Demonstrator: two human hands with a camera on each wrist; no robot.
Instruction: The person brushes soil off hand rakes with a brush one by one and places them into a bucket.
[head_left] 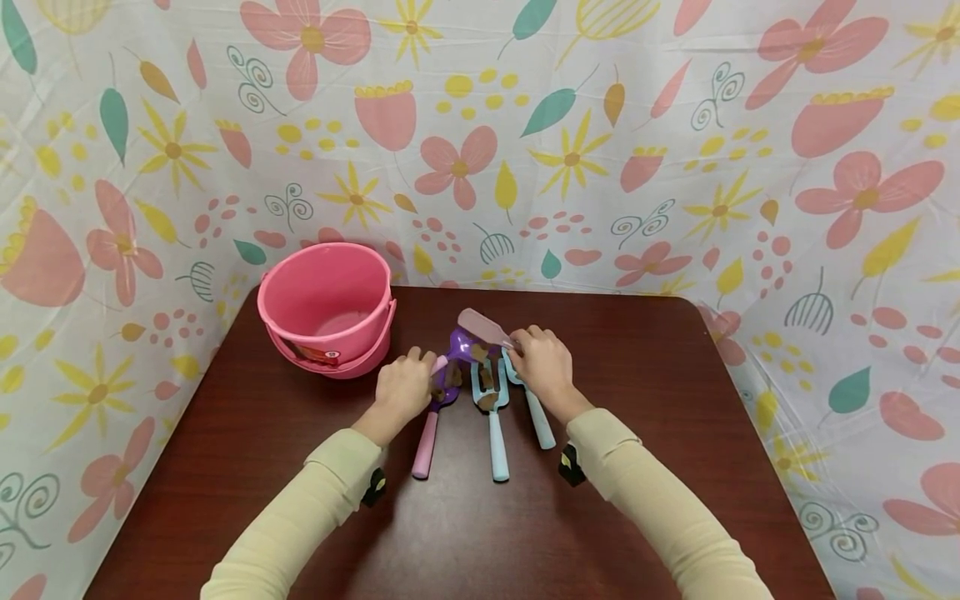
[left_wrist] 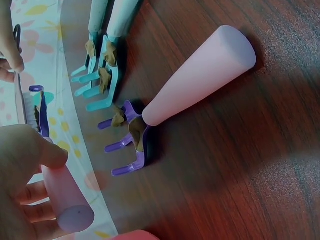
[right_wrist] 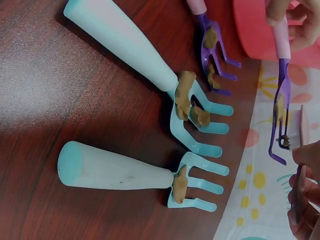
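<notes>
My left hand [head_left: 405, 385] grips the pink handle of a purple toy hand rake [right_wrist: 281, 100], raised above the table with brown clay-like lumps stuck on it. My right hand [head_left: 543, 367] holds a pale pink brush [head_left: 483, 327] by its handle; in the left wrist view its white bristles lie against or very near the raised rake. Below them on the table lie a second purple rake with a pink handle [left_wrist: 200, 75] and two light blue rakes, a left one [head_left: 498, 446] and a right one [head_left: 538, 421]. Brown lumps cling to their heads.
A pink bucket [head_left: 330, 321] with its handle lowered stands at the table's back left, beside my left hand. The dark wooden table [head_left: 637, 500] ends at a white flowered cloth [head_left: 525, 208] behind and at the sides.
</notes>
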